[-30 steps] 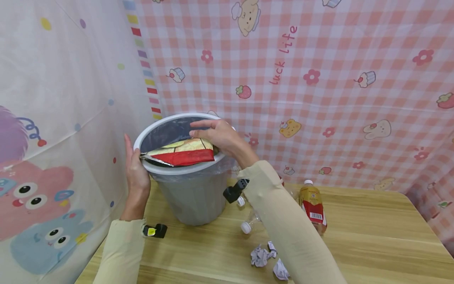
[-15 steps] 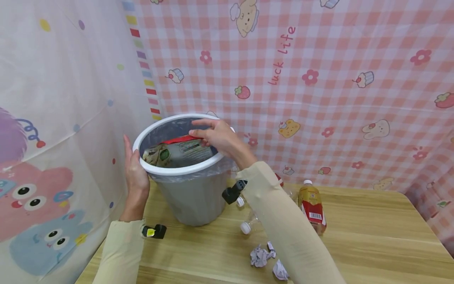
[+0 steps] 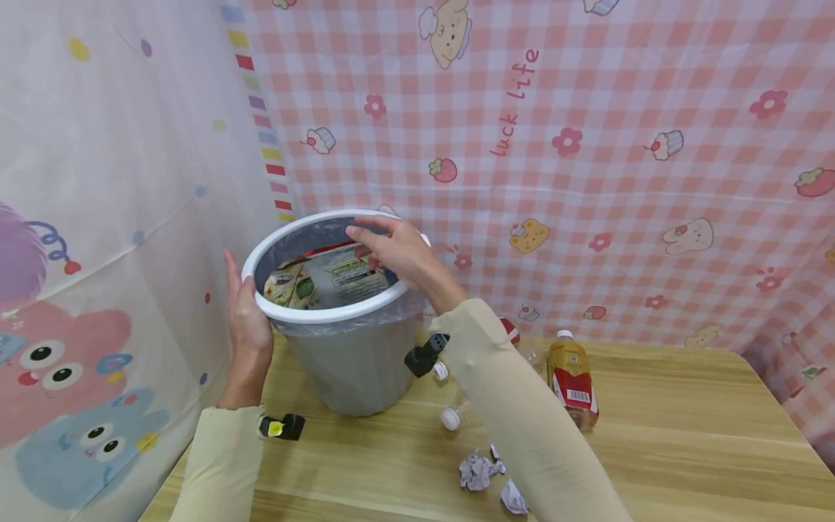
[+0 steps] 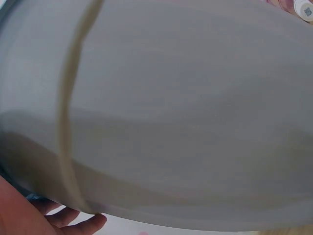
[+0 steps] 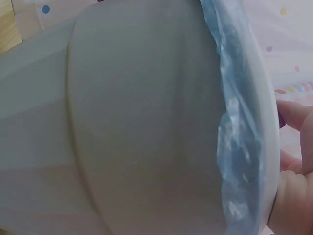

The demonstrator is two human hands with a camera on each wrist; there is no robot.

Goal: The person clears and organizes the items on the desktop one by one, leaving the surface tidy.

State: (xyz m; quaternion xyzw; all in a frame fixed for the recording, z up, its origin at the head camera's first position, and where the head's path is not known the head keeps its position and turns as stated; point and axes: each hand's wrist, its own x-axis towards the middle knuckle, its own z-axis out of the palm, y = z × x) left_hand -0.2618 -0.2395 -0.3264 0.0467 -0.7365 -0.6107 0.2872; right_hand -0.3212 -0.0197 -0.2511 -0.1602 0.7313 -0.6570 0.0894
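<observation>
Lying nearest, at the bottom centre of the head view, two crumpled paper balls sit on the wooden table — untouched, by the look of it. Just above them a clear empty bottle lies on its side, and to its right a bottle with a red label lies flat too; both remain out on the table, so I judge the clearing-up as only partly done.

Further back, left of centre, stands the grey bin with its white rim and a plastic liner. The left hand rests flat against the bin's left side, fingers straight and together, steadying it. The left wrist view shows little beyond the grey wall and some fingertips at its lower edge.

Above the rim, the right hand reaches over the bin's mouth, its fingers curled onto the edge of a printed snack wrapper — this wrapper sits inside the bin, tilted, not fully pressed down. I'd say it is almost disposed of, the hand not yet off it.

Behind everything hangs the pink checked cloth, filling the upper frame.
</observation>
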